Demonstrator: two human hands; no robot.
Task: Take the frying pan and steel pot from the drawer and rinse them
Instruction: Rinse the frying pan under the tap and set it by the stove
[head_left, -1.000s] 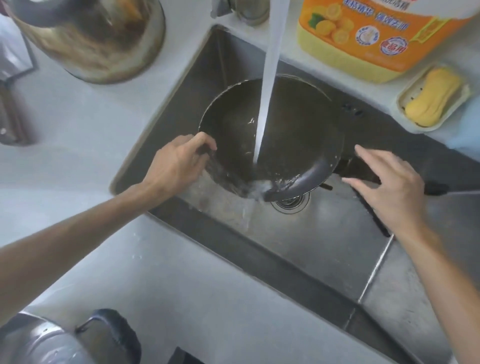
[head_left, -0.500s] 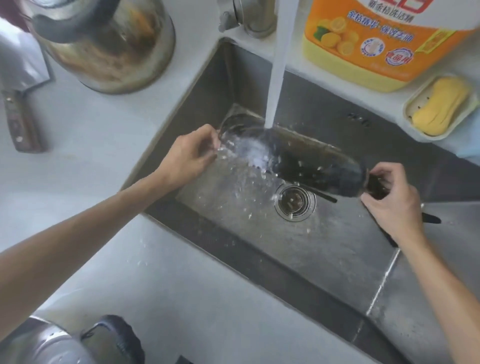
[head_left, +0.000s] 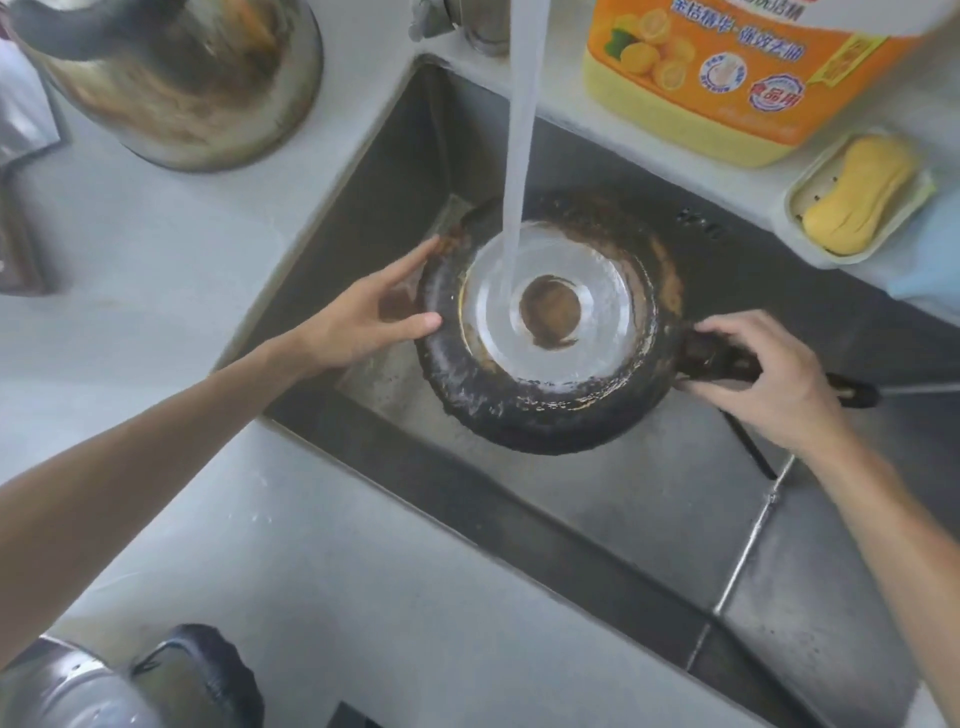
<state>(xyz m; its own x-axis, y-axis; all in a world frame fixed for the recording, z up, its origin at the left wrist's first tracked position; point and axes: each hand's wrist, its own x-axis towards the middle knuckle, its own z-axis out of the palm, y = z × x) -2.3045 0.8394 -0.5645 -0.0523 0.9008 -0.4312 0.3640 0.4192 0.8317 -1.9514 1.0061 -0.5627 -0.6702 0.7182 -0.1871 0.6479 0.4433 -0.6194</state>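
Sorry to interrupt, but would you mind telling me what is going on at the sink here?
A person is rinsing a frying pan held upside down over the sink. The tap stream lands on its scorched underside. The right hand grips the pan's handle, while the left hand steadies the opposite rim with straight fingers. A steel pot sits on the counter at the lower left, not under the water.
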